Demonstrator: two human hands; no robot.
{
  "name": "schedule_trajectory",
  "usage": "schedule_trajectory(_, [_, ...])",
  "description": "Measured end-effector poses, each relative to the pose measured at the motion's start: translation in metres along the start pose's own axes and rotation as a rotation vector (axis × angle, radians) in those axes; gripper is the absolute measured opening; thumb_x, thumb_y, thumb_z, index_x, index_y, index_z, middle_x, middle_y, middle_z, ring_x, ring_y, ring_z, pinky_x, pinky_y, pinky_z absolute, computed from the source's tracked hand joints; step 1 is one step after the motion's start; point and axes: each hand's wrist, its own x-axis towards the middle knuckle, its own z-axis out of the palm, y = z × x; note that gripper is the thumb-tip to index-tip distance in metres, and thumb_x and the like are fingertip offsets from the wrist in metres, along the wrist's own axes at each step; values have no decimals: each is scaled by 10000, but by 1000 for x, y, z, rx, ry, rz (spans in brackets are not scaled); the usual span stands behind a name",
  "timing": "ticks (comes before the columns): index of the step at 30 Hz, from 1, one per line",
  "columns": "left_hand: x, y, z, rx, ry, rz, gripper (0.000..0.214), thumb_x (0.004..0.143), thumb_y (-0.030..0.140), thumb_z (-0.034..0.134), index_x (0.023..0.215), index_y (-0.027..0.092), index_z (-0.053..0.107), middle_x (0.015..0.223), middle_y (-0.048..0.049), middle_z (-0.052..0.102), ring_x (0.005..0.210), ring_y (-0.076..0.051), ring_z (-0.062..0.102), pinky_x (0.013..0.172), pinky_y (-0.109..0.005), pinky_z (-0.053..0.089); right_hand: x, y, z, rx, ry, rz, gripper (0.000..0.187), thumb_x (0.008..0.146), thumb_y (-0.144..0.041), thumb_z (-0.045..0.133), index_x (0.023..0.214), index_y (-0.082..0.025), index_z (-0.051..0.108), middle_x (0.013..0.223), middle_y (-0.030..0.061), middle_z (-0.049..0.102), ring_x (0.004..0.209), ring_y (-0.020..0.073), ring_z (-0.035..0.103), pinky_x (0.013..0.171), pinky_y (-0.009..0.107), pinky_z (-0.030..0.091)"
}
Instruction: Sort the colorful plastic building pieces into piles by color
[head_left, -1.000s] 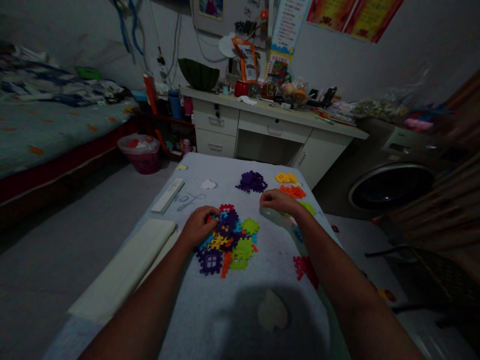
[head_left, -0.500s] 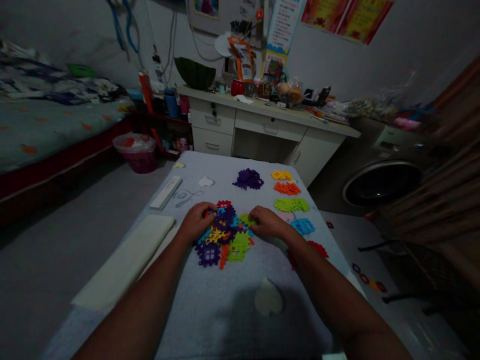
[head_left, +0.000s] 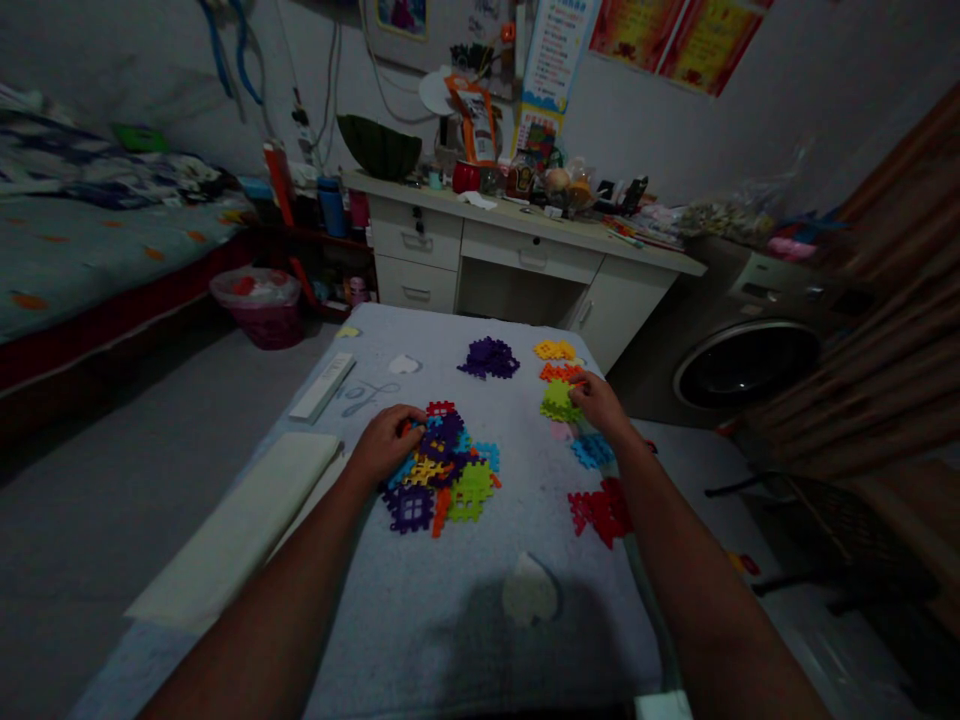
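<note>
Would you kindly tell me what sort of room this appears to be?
Probably a lived-in bedroom in a home: there is a bed on the left, a cluttered desk at the back and a washing machine on the right.

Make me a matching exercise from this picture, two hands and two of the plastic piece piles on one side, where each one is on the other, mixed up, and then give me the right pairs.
Column one
1. Left hand
2. Right hand
3. Purple pile
4. Red pile

Column two
A. At the green pile
B. Lowest in the picture of the single-colour piles
C. At the left side of the mixed-colour heap
D. Beside the yellow pile, to its left in the picture

Right pairs: 1-C, 2-A, 3-D, 4-B
</note>
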Motion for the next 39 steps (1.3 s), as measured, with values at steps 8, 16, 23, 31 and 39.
schedule_trajectory(8, [0, -1, 0, 17, 15, 8, 247, 756, 351, 574, 935, 226, 687, 965, -54, 698, 898, -239, 619, 847, -399, 495, 0, 32, -15, -107, 107, 171, 231, 727, -190, 565, 926, -144, 673, 671, 14, 626, 630, 152, 590, 595, 237, 424])
schedule_trajectory(16, [0, 0, -1, 3, -2, -8, 264, 759, 362, 568, 939, 211, 687, 974, -62, 695, 897, -240, 619, 837, -400, 497, -8, 28, -7, -392, 110, 150, 281, 781, -137, 527, 988, -123, 716, 936, 111, 724, 863, 216, 647, 787, 294, 459])
schedule_trajectory(23, [-1, -3, 1, -9, 3, 10, 246, 765, 359, 575, 942, 225, 681, 987, -56, 702, 925, -240, 620, 858, -400, 492, -17, 26, -2, -479, 65, 25, 273, 806, -218, 596, 1051, -140, 684, 1006, 101, 681, 930, 206, 614, 840, 289, 442])
schedule_trajectory(31, [-1, 0, 0, -22, 10, 3, 226, 758, 335, 579, 928, 230, 683, 952, -51, 697, 877, -226, 615, 824, -388, 495, -26, 18, 7, -570, 10, -33, 289, 785, -189, 617, 1064, -156, 686, 1054, 113, 616, 936, 205, 580, 834, 288, 428])
schedule_trajectory(39, [-1, -1, 0, -5, 7, -1, 255, 759, 351, 567, 943, 214, 680, 929, -46, 682, 883, -225, 609, 823, -375, 491, -29, 12, 9, -589, 10, -20, 300, 822, -102, 535, 1072, -146, 694, 1090, 162, 604, 994, 252, 581, 892, 337, 421])
